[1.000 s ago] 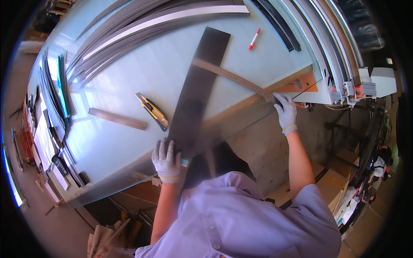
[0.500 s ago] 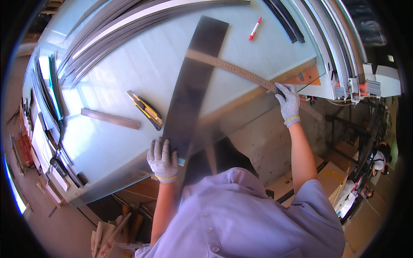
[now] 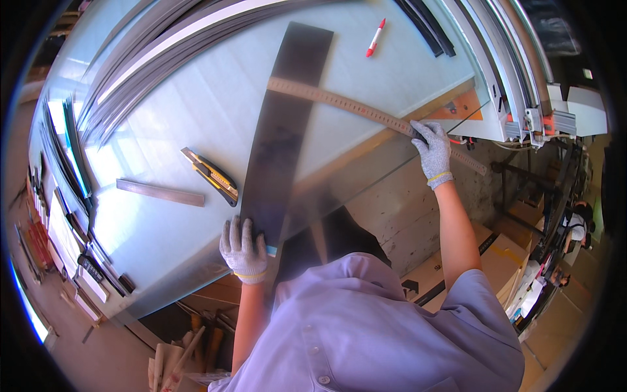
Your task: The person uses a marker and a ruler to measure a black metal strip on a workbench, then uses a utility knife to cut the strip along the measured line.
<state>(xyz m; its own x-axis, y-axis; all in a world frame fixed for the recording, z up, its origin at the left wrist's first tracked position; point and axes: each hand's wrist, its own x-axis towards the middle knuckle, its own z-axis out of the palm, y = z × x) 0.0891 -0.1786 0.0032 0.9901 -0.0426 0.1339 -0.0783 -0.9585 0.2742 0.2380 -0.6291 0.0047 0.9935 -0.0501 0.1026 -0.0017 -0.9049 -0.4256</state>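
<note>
A long dark flat strip (image 3: 284, 130) lies lengthwise away from me on a pale glass-like tabletop (image 3: 366, 85). Across its upper part rests a steel ruler (image 3: 353, 106), slanting down to the right past the table edge. My right hand (image 3: 432, 155), in a grey knit glove, grips the ruler toward its right end, with fingers closed over it. My left hand (image 3: 243, 251), gloved alike, lies at the near end of the strip with fingers stretched out on it. Left of the strip are a yellow and black utility knife (image 3: 212, 178) and a short metal bar (image 3: 160, 193).
A red and white marker (image 3: 376, 39) lies toward the far side. Long thin strips (image 3: 163, 52) are bundled at the back left, with more dark strips (image 3: 428, 29) at the back right. A metal-railed machine (image 3: 516, 72) borders the right; cardboard boxes (image 3: 450, 268) sit below the edge.
The whole view has turned and shifted slightly, so the strip, ruler, knife and marker appear farther left. Both hands keep their places on the strip and the ruler.
</note>
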